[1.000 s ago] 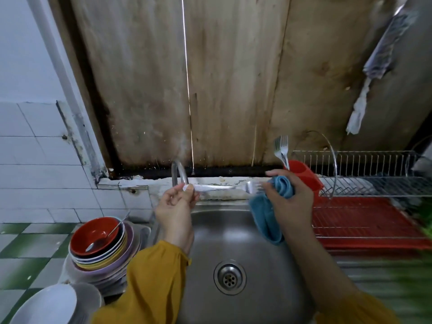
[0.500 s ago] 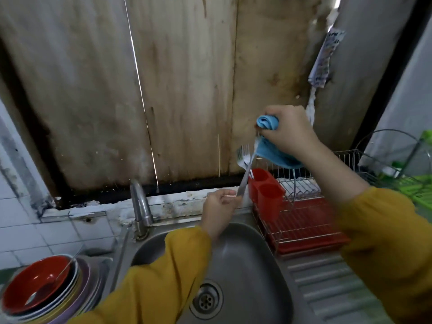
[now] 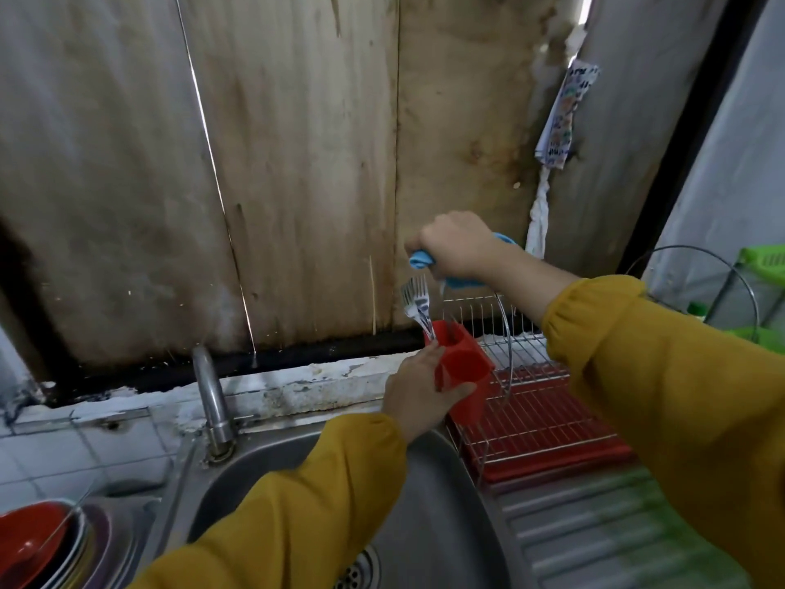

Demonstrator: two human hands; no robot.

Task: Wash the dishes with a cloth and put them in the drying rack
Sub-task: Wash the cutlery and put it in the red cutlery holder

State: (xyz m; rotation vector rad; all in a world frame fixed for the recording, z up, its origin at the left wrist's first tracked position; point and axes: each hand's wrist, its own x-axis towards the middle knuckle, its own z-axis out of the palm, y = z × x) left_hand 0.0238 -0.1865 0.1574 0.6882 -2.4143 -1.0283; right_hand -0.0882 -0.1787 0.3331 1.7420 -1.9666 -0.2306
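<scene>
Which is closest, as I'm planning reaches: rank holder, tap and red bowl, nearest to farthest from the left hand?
1. Holder: touching the left hand, at its right.
2. Tap: left of it, behind the sink.
3. Red bowl: far left, bottom corner.

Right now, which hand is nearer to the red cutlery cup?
Left. The left hand holds the red cutlery cup at its side; the right hand is well above it, holding the blue cloth.

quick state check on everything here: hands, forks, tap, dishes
left hand, holds red holder
right hand, grips blue cloth
forks, upright in red holder, tines up
tap, no water running
red bowl, on stacked plates, spoon inside
</scene>
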